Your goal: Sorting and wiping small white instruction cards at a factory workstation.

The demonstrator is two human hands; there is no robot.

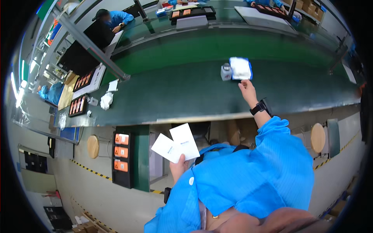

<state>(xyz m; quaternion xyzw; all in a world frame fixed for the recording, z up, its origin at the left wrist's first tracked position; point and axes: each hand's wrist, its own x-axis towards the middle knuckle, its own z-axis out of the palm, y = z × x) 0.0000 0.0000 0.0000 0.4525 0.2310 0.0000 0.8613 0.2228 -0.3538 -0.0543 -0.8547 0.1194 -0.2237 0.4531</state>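
Note:
Two white printed cards [184, 142] are fanned out in my left hand [179, 167], which is closed on their lower edges in front of the bench. My right hand [247, 91] reaches over the dark green bench, its fingers pinched together at the near edge of a packet of white wipes with a blue border [241, 68]. The fingertips partly hide that edge. Touching or close beside the packet's left side stands a small dispenser bottle [226, 72] with a metallic top.
The green bench [175, 89] spans the view. Crumpled white tissue [106, 101] and black trays of orange parts [78, 105] lie at its left end. Another such tray [123, 179] rests on a lower green surface. Wooden stools [318, 138] flank me. A co-worker [120, 19] sits far left.

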